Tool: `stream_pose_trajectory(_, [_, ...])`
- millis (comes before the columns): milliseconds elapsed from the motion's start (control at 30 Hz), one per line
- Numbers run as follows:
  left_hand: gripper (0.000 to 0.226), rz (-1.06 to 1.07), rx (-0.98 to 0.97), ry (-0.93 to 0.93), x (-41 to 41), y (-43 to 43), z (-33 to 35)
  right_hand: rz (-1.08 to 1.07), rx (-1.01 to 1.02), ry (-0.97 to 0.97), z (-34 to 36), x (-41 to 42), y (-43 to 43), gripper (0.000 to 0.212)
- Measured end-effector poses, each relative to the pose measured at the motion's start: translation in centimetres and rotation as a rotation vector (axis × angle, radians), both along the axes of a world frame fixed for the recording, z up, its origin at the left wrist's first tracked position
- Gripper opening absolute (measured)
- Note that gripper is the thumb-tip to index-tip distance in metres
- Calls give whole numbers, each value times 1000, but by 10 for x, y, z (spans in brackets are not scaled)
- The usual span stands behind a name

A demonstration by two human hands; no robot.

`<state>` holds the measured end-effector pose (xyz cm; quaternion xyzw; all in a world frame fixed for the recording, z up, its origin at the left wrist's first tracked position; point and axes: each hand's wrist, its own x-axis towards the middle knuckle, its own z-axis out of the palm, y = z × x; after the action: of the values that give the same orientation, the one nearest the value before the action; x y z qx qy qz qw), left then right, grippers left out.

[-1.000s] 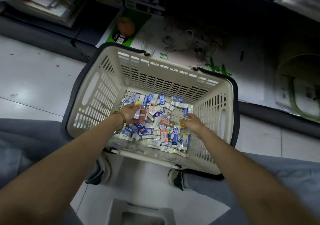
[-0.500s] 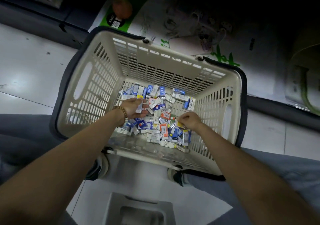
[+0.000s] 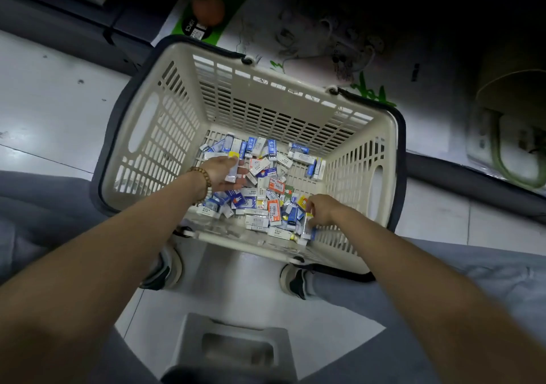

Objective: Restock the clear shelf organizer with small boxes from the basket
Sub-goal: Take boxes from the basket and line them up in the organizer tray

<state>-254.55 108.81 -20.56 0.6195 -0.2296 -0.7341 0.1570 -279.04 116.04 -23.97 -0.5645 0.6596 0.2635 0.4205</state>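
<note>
While both bare arms reach down into the cream basket (image 3: 153,135), which sits on the pale tiled floor (image 3: 44,103) just beyond the person's left shoe (image 3: 161,270) and right shoe (image 3: 295,283), the small boxes (image 3: 266,188) lie in a loose heap across its slotted bottom, mostly blue and white with a few orange and yellow ones among them. The left hand (image 3: 218,173), with a bead bracelet (image 3: 202,181) at the wrist, is over the far left part of the heap, its fingers curled round a clutch of boxes (image 3: 233,173), one of them yellow-ended and sticking out past the knuckles. The right hand (image 3: 320,210) is low at the near right corner of the heap, close to the basket's side wall, and its bent fingers pinch an upright box (image 3: 306,226) that stands on end among the others (how many boxes it grips is hard to tell). Dark handles (image 3: 399,135) hang folded down outside the rim. A grey stool (image 3: 236,345) stands on the floor nearest the camera, between the grey trouser legs. Beyond the basket, a round orange object (image 3: 208,6) rests on green-and-white packaging in deep shadow.
</note>
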Motion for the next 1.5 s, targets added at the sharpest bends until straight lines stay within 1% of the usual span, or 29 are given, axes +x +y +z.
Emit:
stream_pose_trajectory(33, [20,-15,-9,2,-1,0,2,-40,-27,-49,2,1,2,20])
stream_pose_trajectory(100, [22,-33,-13,15,-3,2,5,-102,-47,-131,3,5,5,31])
stream_pose_trajectory(133, [22,-34,-8,22,-4,3,6,-112,-62,-133,3,6,8,32])
stream_pose_trajectory(200, [25,-42,-1,43,-5,5,10,-180,-131,-123,6,8,8,21])
stream_pose_trajectory(267, [30,-62,1,76,-8,6,15,-430,-247,-213,17,10,-1,13])
stream_pose_trajectory(333, [37,-102,3,113,-11,7,18,-718,-365,-415,38,16,-17,12])
stream_pose_trajectory(367, [40,-142,-7,122,-13,7,20,-814,-398,-522,50,22,-26,10])
stream_pose_trajectory(433, [46,-251,-49,122,-18,9,22,-922,-409,-721,68,38,-36,8])
stream_pose_trajectory(467, [47,-291,-71,131,-19,10,23,-941,-394,-783,73,46,-37,8])
stream_pose_trajectory(533, [42,-297,-109,165,-19,11,22,-921,-327,-847,76,59,-37,11])
stream_pose_trajectory(600, [38,-268,-142,145,-14,11,18,-931,-228,-880,71,63,-34,18])
stream_pose_trajectory(633, [38,-261,-145,123,-10,11,14,-935,-188,-856,67,61,-31,21])
stream_pose_trajectory(667, [39,-258,-141,102,-6,11,10,-898,-162,-776,62,56,-28,22])
stream_pose_trajectory(700, [39,-254,-131,88,-1,11,7,-791,-140,-624,54,49,-22,23])
stream_pose_trajectory(767, [36,-227,-109,75,4,10,2,-464,-38,-251,34,35,-6,26])
stream_pose_trajectory(800, [35,-207,-98,75,4,10,0,-342,23,-106,24,30,3,28])
stream_pose_trajectory(833, [35,-190,-92,73,5,8,0,-274,75,-14,16,27,13,30])
stream_pose_trajectory(900, [33,-180,-92,65,3,6,-2,-263,147,32,2,24,26,34])
stream_pose_trajectory(1033, [22,-163,-86,67,2,5,-4,-256,191,44,-9,27,30,34])
stream_pose_trajectory(1100, [16,-138,-73,71,1,5,-3,-291,249,38,-8,27,26,24])
stream_pose_trajectory(1133, [15,-131,-73,64,1,4,-3,-349,299,13,-4,25,23,15])
stream_pose_trajectory(1167, [14,-125,-73,60,0,4,-3,-412,347,-31,3,21,19,16])
stream_pose_trajectory(1233, [17,-130,-64,46,0,2,-1,-518,412,-166,24,13,4,35])
stream_pose_trajectory(1300, [35,-140,-37,44,2,-3,8,-676,428,-377,50,6,-14,41])
stream_pose_trajectory(1333, [47,-131,-26,50,4,-7,15,-766,420,-494,64,5,-23,41])
stream_pose_trajectory(1367, [54,-116,-23,64,5,-11,24,-835,392,-593,77,5,-32,41])
stream_pose_trajectory(1400, [51,-98,-35,86,5,-16,33,-892,351,-673,89,5,-40,40])
stream_pose_trajectory(1467, [29,-37,-78,129,2,-24,54,-947,252,-793,108,7,-50,37])
stream_pose_trajectory(1500, [24,-3,-93,146,0,-27,63,-956,214,-840,115,10,-52,35])
